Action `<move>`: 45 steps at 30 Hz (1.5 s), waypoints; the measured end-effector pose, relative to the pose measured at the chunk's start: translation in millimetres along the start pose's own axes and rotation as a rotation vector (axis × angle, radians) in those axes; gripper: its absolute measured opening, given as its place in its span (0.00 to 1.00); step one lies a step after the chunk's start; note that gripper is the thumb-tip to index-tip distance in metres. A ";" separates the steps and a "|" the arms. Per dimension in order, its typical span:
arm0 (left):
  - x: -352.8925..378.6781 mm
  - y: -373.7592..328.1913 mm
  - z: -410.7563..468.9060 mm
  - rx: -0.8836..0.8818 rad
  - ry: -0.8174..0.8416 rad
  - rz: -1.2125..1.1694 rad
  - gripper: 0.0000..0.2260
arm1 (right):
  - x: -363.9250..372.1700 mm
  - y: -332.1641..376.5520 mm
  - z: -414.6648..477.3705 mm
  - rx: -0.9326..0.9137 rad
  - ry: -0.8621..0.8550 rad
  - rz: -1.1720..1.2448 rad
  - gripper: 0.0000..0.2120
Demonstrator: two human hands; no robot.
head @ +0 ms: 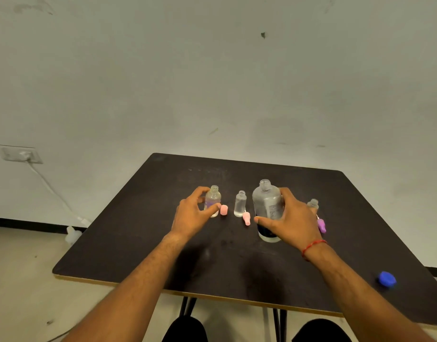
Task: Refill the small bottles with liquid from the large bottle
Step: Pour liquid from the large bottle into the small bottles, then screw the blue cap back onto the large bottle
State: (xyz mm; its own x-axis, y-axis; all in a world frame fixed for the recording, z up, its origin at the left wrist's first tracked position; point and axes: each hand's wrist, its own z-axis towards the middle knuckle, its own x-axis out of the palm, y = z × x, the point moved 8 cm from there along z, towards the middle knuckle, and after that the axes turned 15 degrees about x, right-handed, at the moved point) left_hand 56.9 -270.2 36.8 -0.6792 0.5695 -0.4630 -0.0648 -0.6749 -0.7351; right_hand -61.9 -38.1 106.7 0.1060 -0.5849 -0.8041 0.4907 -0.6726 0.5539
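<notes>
Knees (185,329) in dark trousers sit right at the bottom, under the near edge of the counter (138,243), with two bare forearms reaching out over it. It's a dark top with a pale edge strip, and most of it is bare. The near half has just one blue cap (387,278) lying by the right front edge, well apart from everything else. The right wrist has a red thread bracelet (312,246).

Further in is the actual stuff, all in one rough row across the middle. Count: one large bottle (267,203), three small bottles, four caps total including the blue one.

The right grip (294,223) is wrapped round the large bottle, thumb across the front and fingers round the back. That bottle stands upright on the counter with its neck open. The left grip (192,213) is curled round the left small bottle (213,199), also upright and uncapped.

The middle small bottle (240,203) stands free between the two grips. The right small bottle (313,203) is half hidden behind the right grip. Can't really tell liquid levels.

Each small one has a cap just beside it: a pink cap (224,210) standing upright, a pale pink cap (246,218) on its side, and a purple cap (321,225) on its side.

Behind the row there's a wide bare strip up to the far edge, then a pale wall (237,82). Off left, a wall socket (21,154) has a white cable (52,188) running down to the floor.
</notes>
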 end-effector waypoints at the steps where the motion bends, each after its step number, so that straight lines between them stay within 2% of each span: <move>1: -0.6 7.8 1.7 -0.022 -0.001 0.009 0.20 | 2.7 -6.2 -2.4 0.020 0.009 0.046 0.30; 4: 0.0 28.7 9.1 -0.078 0.008 0.040 0.18 | 9.5 -20.3 -6.9 0.063 0.026 0.149 0.33; 12: 18.0 64.4 30.3 -0.180 0.075 0.133 0.19 | 21.6 -47.3 -7.0 0.147 0.025 0.198 0.42; 20: 20.0 87.3 24.1 -0.219 0.051 0.172 0.17 | 16.1 -65.0 -0.1 0.183 -0.024 0.232 0.36; 26: 19.4 77.1 19.0 -0.260 0.007 0.110 0.27 | 9.7 -74.8 2.4 0.195 -0.043 0.253 0.37; 29: 10.6 62.4 9.6 -0.272 -0.087 0.133 0.30 | 3.9 -80.7 0.9 0.198 -0.063 0.241 0.36; 33: -11.7 -0.4 -14.2 -0.105 -0.459 0.201 0.17 | -4.4 -92.2 -3.3 0.217 -0.062 0.263 0.39; 35: -1.4 -34.6 -22.7 0.020 -0.518 0.119 0.11 | -7.2 -97.9 -5.2 0.220 -0.061 0.278 0.43; 38: 49.5 -77.6 -23.1 0.142 -0.324 -0.045 0.08 | -13.6 -108.0 -9.6 0.224 -0.052 0.318 0.45; 40: 92.5 -98.5 -22.6 0.122 -0.120 -0.210 0.16 | -19.8 -111.3 -13.7 0.208 -0.054 0.332 0.45; 42: 132.6 -119.1 -24.2 0.106 0.075 -0.352 0.25 | -26.2 -113.0 -18.6 0.178 -0.048 0.350 0.41; 45: 181.9 -146.0 -29.2 0.112 0.263 -0.469 0.30 | -35.5 -120.2 -25.9 0.142 -0.033 0.376 0.36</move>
State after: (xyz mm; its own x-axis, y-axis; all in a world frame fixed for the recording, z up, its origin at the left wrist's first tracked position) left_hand -35.9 -54.4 45.4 -0.3538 0.9099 -0.2168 -0.4043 -0.3578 -0.8417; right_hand -102.2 75.2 63.0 0.2260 -0.8148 -0.5339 0.2987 -0.4637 0.8341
